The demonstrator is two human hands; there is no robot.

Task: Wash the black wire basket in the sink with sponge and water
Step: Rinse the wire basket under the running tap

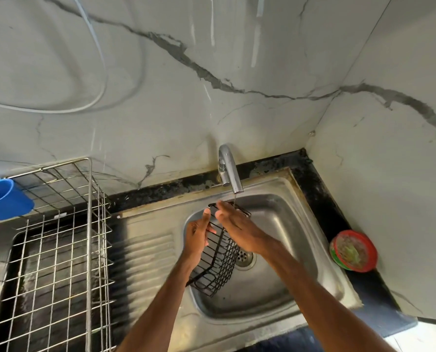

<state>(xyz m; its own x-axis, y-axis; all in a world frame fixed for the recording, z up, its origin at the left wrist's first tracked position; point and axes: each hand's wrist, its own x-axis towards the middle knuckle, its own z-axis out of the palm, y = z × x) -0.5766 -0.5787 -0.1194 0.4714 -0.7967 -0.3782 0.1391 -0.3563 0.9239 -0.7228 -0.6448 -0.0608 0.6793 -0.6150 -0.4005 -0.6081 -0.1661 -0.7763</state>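
A black wire basket [218,260] is held tilted over the steel sink [283,224], its far end up under the tap [231,171]. A thin stream of water runs from the spout onto that end. My left hand [198,237] grips the basket's left rim, fingers curled round the wire. My right hand [239,229] lies flat on the basket's upper right side with straight fingers reaching toward the stream. No sponge shows in either hand.
A silver wire dish rack [59,262] stands on the drainboard at left, with a blue plastic cup holder [4,199] hung on its back. A red-rimmed round dish [354,251] sits on the black counter right of the sink. Marble-patterned walls close the corner.
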